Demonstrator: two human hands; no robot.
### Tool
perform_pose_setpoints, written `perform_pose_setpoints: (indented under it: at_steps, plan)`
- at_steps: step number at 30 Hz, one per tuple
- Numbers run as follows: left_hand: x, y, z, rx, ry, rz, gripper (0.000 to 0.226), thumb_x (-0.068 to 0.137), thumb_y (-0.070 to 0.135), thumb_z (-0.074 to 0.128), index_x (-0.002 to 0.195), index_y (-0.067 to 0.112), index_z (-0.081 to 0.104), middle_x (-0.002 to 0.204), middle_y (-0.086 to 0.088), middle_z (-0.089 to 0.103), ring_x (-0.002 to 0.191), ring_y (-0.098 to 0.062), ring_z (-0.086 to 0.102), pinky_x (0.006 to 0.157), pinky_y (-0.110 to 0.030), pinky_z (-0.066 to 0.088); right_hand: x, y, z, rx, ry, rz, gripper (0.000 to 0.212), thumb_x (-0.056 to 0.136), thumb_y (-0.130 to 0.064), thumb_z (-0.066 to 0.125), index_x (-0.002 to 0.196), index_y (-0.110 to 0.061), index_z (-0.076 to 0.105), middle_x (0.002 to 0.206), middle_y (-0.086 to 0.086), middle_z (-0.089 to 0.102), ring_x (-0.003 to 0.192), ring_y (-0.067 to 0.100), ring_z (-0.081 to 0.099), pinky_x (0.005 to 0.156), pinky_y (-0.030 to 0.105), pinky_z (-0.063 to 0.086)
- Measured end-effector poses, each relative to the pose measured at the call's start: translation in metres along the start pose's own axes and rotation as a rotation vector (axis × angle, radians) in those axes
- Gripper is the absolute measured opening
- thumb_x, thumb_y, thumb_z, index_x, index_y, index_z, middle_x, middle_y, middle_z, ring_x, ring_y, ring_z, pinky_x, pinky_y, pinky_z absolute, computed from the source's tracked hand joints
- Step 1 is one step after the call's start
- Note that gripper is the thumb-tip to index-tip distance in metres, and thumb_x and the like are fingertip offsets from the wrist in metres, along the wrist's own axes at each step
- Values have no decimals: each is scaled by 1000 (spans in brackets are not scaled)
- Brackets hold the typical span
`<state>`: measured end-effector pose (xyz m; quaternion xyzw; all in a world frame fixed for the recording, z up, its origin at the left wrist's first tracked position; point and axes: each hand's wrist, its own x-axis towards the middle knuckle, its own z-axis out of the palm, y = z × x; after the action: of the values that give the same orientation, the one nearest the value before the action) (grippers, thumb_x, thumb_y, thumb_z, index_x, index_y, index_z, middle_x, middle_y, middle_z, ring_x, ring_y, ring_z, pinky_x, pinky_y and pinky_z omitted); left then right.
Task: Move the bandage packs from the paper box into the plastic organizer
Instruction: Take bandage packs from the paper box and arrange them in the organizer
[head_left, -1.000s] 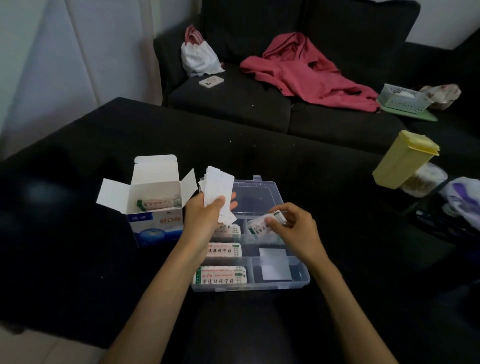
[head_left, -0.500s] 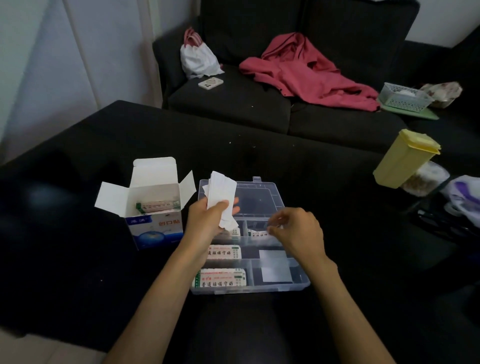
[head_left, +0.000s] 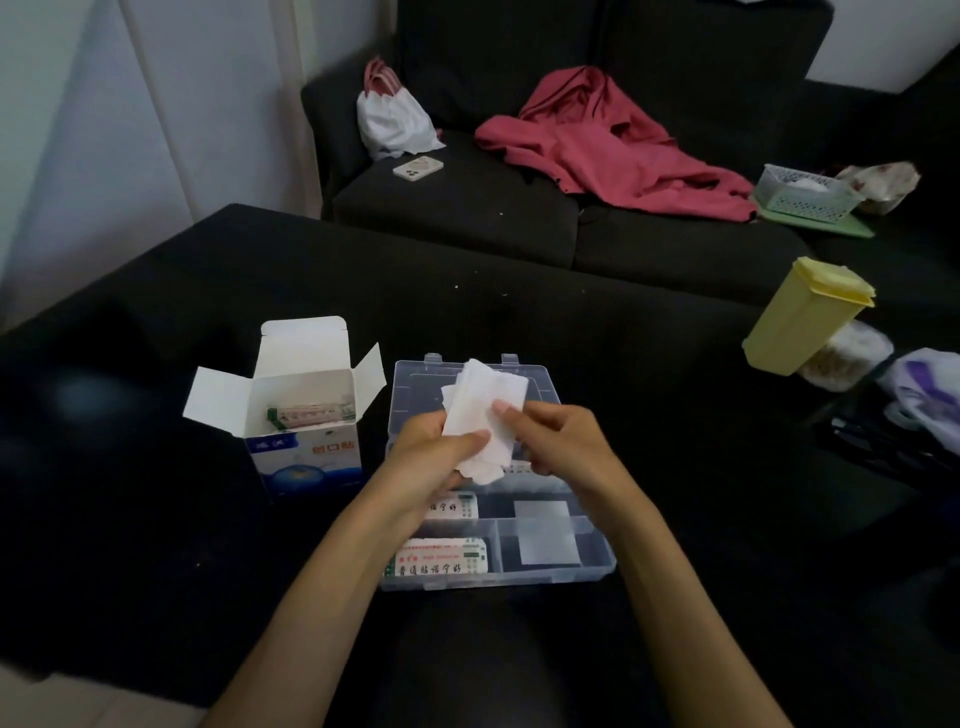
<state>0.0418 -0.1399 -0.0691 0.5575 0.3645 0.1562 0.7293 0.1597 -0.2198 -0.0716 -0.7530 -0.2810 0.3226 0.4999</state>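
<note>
Joining left hand (head_left: 431, 457) on bandage packs (head_left: 480, 415), right hand (head_left: 558, 441) now.

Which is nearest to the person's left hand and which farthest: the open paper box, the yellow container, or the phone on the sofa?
From the left hand, in the head view:
1. Paper box, just to its left on the dark table, flaps open.
2. Yellow container, off to the right, beyond the plastic organizer.
3. Phone, far back on the sofa seat, beside the white bag.

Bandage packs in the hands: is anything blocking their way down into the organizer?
Nothing visible does. Both the left hand and right hand hold the bandage packs directly above the open plastic organizer, whose lid is out of the way.
</note>
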Motion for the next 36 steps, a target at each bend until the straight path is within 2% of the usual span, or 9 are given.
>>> perform_pose_setpoints:
  at_steps: [3, 7, 10, 13, 16, 21, 27, 33, 36]
  plan:
    - [-1, -1, 3, 29, -22, -11, 25, 92, 16, 58, 116, 14, 59, 96, -4, 71, 89, -15, 68, 69, -24, 56, -1, 4, 2, 13, 23, -16, 21, 86, -25, 67, 105, -15, 69, 83, -9, 67, 63, -3, 63, 50, 7, 43]
    - [1, -1, 1, -61, -52, -33, 25, 99, 20, 44, 114, 7, 60, 102, -12, 69, 92, -21, 67, 76, -30, 56, -3, 5, -5, 123, 40, 29, 20, 83, -19, 70, 102, -12, 69, 84, -1, 71, 56, -2, 62, 51, 10, 44]
    - [0, -3, 2, 66, -29, 16, 20, 98, 17, 48, 110, 11, 63, 95, -6, 71, 87, -15, 68, 72, -25, 55, -2, 6, -7, 219, -5, 84, 19, 82, -19, 70, 98, -8, 69, 78, 1, 72, 61, 4, 64, 58, 15, 50]
    - [0, -5, 3, 156, 28, 85, 15, 96, 17, 52, 107, 17, 62, 94, -2, 71, 83, -11, 68, 63, -19, 52, -3, 6, -7, 163, -38, 121, 15, 83, -21, 69, 87, -8, 67, 70, 1, 68, 56, 5, 61, 57, 15, 51]
    - [1, -6, 2, 147, 46, 114, 14, 93, 13, 58, 104, 19, 63, 93, -1, 72, 79, -9, 69, 58, -17, 52, -1, 6, -8, 138, -12, 124, 15, 81, -18, 72, 90, -7, 66, 73, 2, 68, 55, 5, 61, 60, 17, 53]
    - [2, -5, 1, 37, 2, 48, 17, 98, 19, 49, 103, 15, 64, 90, -5, 72, 85, -17, 70, 73, -28, 56, 0, 4, -10, 236, -9, 156, 20, 76, -12, 75, 93, -8, 66, 87, 8, 72, 69, 13, 65, 57, 16, 52]
    - [2, -8, 1, 104, -9, 100, 14, 93, 16, 57, 104, 16, 66, 90, -2, 74, 77, -10, 71, 58, -18, 52, -1, 3, -12, 199, -64, 143, 16, 76, -15, 75, 88, -10, 67, 85, 7, 72, 74, 15, 66, 60, 16, 52]
    - [4, -5, 3, 18, -17, 38, 16, 98, 17, 49, 104, 16, 64, 94, -5, 73, 88, -17, 70, 75, -29, 56, 2, 7, -14, 259, 10, 154, 22, 78, -16, 74, 95, -4, 66, 81, 7, 70, 62, 9, 63, 58, 16, 51]
    - [4, -7, 0, 104, -53, 59, 15, 95, 15, 53, 102, 15, 66, 87, -2, 74, 79, -12, 70, 69, -25, 55, 1, 6, -14, 271, -56, 188, 21, 78, -14, 73, 96, -5, 65, 81, 7, 70, 62, 9, 63, 56, 15, 51]
